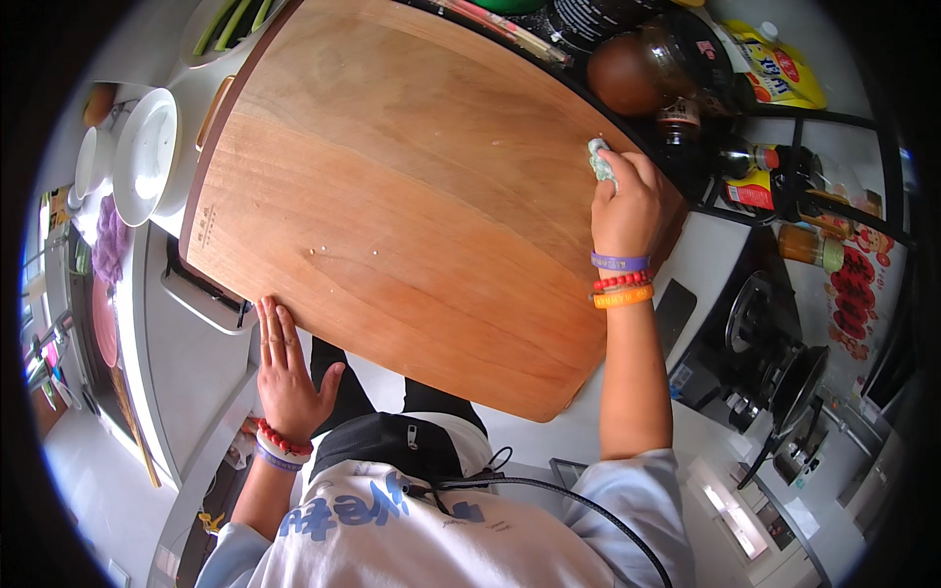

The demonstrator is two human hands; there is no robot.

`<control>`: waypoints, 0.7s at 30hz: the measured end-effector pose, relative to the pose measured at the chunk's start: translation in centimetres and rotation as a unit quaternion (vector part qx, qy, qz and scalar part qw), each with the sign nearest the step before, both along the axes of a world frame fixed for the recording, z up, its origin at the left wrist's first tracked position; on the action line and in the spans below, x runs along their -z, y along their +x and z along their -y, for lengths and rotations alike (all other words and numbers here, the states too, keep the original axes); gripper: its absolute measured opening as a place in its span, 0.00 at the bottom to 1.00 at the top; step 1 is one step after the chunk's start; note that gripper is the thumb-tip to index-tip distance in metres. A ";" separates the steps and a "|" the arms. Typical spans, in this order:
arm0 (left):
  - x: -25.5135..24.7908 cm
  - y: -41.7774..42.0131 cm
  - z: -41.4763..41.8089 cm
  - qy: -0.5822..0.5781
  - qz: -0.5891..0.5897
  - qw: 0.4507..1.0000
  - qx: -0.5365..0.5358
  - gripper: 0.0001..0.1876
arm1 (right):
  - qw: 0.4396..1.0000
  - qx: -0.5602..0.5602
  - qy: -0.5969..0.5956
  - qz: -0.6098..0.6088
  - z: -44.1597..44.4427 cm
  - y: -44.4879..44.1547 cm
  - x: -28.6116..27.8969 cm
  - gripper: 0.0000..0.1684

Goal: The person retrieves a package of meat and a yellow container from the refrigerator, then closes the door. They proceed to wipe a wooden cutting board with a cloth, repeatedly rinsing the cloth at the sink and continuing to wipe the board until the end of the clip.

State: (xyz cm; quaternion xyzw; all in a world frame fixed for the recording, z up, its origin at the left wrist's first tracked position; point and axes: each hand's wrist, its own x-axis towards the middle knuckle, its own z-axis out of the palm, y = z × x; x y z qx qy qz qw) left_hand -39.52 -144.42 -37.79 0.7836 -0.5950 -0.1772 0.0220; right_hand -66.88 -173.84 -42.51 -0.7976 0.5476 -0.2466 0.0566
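Observation:
A large wooden cutting board (412, 184) lies in front of me, its near edge reaching out over the counter. My right hand (628, 202) is at the board's right side, with its fingers closed on a crumpled pale green and white cloth or wipe (601, 162). The wad touches the wood near the far right edge. My left hand (290, 371) holds nothing; its fingers lie straight and its thumb is spread. Those fingertips are at the board's near left edge. Small crumbs (323, 250) lie on the left half of the board.
White bowls (147, 158) and a plate with green stalks (228, 33) stand left of the board. Beyond its far right edge are a jar (625, 73), sauce bottles (742, 158) and a yellow seasoning bag (783, 66). A gas stove holds a black pan (801, 389) at right.

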 end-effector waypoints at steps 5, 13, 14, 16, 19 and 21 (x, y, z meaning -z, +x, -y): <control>-0.2 -0.2 0.3 0.007 0.007 1.000 0.017 0.45 | 0.998 0.045 -0.036 0.011 2.6 0.7 0.1 0.16; -0.2 -0.3 0.2 0.004 0.014 1.000 0.013 0.48 | 0.999 -0.022 -0.022 0.019 -0.3 0.4 0.1 0.15; -0.3 -0.3 0.4 0.006 0.016 1.000 0.016 0.48 | 0.999 -0.018 -0.036 0.023 0.2 0.3 0.3 0.15; -0.4 -0.1 0.6 0.009 0.012 1.000 0.026 0.48 | 0.998 0.006 -0.058 0.017 1.7 0.6 0.0 0.14; -0.6 -0.1 0.3 0.022 0.015 0.999 0.023 0.48 | 0.999 0.011 -0.052 0.000 1.8 1.0 -0.2 0.13; -0.6 -0.2 0.3 0.020 0.019 0.999 0.018 0.48 | 0.999 -0.013 -0.034 -0.009 0.3 0.5 -0.3 0.13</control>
